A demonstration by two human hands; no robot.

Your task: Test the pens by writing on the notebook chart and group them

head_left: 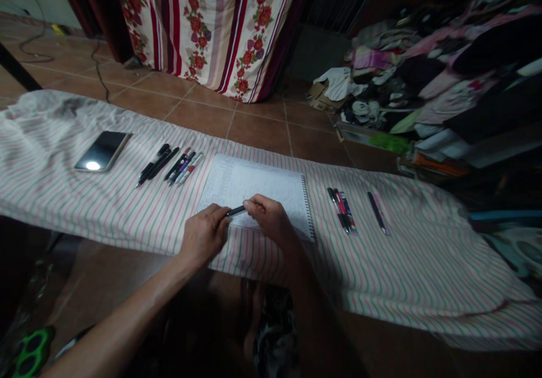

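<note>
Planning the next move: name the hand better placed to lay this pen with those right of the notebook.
Probably the right hand: it holds the pen and is nearer the pens right of the notebook than the left hand.

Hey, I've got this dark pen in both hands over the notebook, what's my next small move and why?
I'd probably let go with your left hand, leaving the pen to your right hand. Both hands grip it, one toward each end, above the notebook, so one likely must release before it can be used or laid down.
</note>
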